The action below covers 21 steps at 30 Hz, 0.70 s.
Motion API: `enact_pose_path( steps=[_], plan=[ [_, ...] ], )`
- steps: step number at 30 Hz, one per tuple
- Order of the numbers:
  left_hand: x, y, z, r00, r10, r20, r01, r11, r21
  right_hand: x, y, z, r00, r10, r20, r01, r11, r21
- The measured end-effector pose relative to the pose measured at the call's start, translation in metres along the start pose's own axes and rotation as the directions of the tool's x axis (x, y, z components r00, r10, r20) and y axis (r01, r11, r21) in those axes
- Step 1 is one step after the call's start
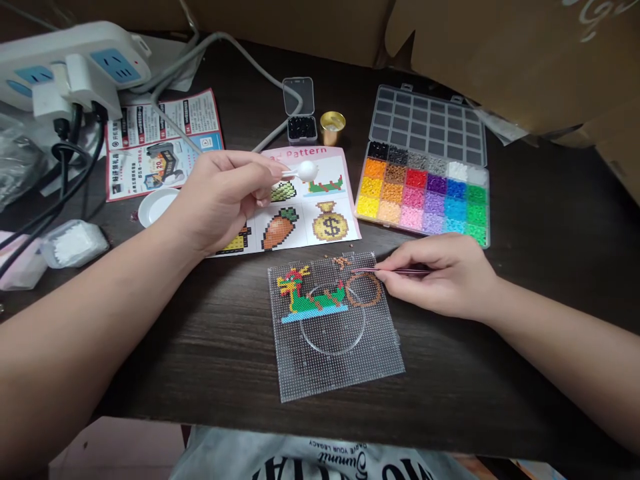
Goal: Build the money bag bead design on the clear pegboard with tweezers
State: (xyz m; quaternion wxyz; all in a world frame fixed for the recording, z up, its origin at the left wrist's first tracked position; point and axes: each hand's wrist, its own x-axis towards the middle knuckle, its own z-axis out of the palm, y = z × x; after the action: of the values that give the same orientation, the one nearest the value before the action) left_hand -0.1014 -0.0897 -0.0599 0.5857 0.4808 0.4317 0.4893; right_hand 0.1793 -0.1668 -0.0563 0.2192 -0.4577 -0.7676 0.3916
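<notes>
Pinched in my left hand (230, 193) is a small white spoon (306, 171), held over the printed pattern sheet (354, 230). My right hand (440, 277) grips thin pinkish tweezers (400, 271), their tips over the upper right of the clear pegboard (340, 370). On the board a dragon boat of green, red, yellow and blue beads (317, 303) lies at the upper left. Beside it is a ring-shaped outline of brown beads (363, 303). Several loose brown beads (343, 262) lie near the board's top edge.
Behind the board stands an open bead box (425, 193) with many colours. A small box of black beads (302, 128) and a gold cup (333, 127) are at the back. Leftward are a leaflet (165, 150), white dish (156, 205), tub (75, 245) and power strip (100, 50) with cables.
</notes>
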Motion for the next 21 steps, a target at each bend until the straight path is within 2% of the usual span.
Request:
enact_pose_path(
  steps=[21],
  plan=[
    [-0.0010,0.0021,0.0003,1.000,0.003,0.020,-0.003,0.999,-0.034,-0.0003,-0.0018,-0.0005,1.000,0.009,-0.024,-0.010,1.000,-0.014]
  ],
)
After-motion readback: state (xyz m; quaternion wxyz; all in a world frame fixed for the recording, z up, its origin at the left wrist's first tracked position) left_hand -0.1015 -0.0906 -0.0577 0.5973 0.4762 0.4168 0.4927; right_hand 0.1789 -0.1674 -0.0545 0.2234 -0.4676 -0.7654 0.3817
